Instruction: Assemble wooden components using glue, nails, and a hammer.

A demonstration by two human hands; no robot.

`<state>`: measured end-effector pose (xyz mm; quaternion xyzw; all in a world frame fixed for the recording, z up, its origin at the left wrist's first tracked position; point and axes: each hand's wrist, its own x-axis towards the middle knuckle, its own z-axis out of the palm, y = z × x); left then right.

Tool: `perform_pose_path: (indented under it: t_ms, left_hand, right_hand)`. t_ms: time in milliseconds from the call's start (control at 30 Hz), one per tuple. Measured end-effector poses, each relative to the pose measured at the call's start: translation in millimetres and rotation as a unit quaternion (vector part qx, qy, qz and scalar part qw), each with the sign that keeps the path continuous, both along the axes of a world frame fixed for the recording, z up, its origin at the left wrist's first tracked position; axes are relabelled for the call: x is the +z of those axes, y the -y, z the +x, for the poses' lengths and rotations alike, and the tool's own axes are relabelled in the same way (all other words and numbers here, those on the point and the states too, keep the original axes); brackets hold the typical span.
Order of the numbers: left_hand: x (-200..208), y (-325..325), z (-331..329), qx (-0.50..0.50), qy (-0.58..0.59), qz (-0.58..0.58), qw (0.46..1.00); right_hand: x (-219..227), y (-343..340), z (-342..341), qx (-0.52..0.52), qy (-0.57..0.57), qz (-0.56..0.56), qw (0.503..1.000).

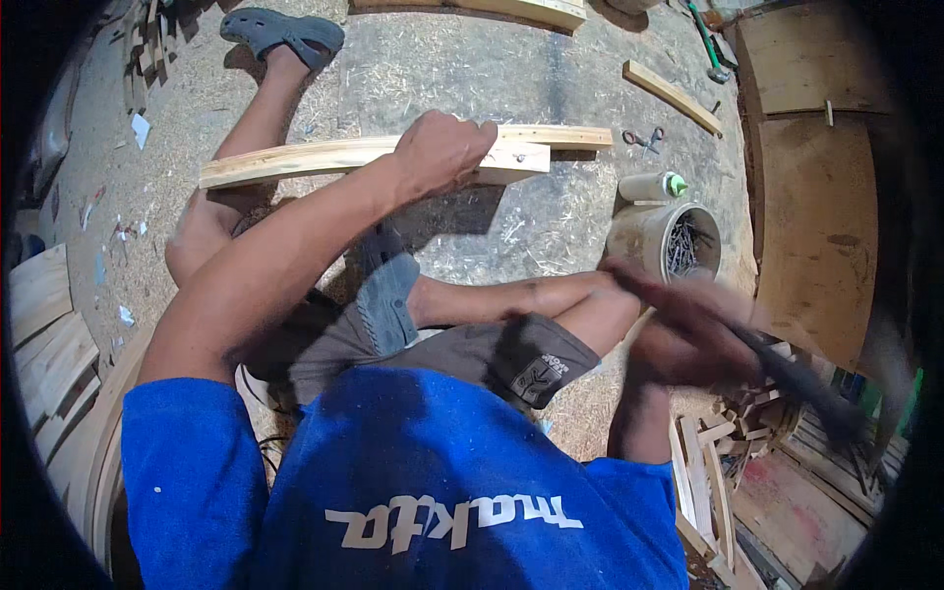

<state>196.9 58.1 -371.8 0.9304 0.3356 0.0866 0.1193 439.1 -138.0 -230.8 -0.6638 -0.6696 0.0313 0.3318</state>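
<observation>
Your left hand (441,154) clutches the wood (295,160); your blurred right hand (700,329) grips a dark tool (792,379). One apparent nail (520,158) stands proud, so driving it looks unfinished.

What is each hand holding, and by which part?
Left hand: pale wood, right of its middle. Right hand: blurred dark tool; exact hold unclear.

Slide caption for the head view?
Left hand holds wooden pieces; blurred right hand holds a long dark tool near a bucket of nails.
</observation>
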Motion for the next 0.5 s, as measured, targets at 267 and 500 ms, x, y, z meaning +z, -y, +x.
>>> perform_pose_path:
  t_ms: [267, 500]
  left_hand:
    - [3, 1, -2, -0.011, 0.009, 0.021, 1.0]
    - [-4, -2, 2, -0.002, 0.02, 0.015, 1.0]
  right_hand:
    - [49, -18, -11, 0.016, -0.205, 0.041, 0.978]
    - [-13, -27, -17, -0.016, 0.117, -0.412, 0.904]
